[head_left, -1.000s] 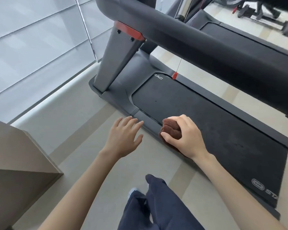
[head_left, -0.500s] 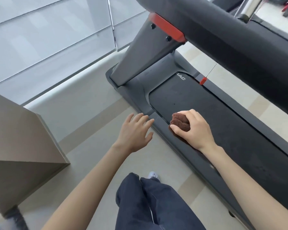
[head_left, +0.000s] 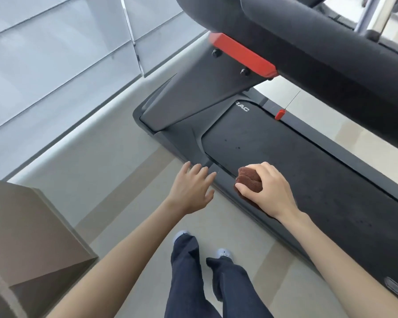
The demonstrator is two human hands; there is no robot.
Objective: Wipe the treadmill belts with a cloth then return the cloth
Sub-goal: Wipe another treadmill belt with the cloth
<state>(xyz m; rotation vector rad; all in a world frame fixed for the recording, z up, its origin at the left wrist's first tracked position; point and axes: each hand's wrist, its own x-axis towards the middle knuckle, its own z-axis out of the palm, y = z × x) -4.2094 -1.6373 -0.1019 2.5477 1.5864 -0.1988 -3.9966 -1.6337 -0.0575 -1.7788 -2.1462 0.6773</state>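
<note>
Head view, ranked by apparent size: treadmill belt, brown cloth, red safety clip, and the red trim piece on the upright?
1. treadmill belt
2. red trim piece, though it seems nearer the camera, which may flatter it
3. brown cloth, partly hidden by the right hand
4. red safety clip

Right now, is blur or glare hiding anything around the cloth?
Head view: cloth in the right hand and belt read clearly; red bracket is smeared at its upper end; floor past the belt is washed out bright.
</note>
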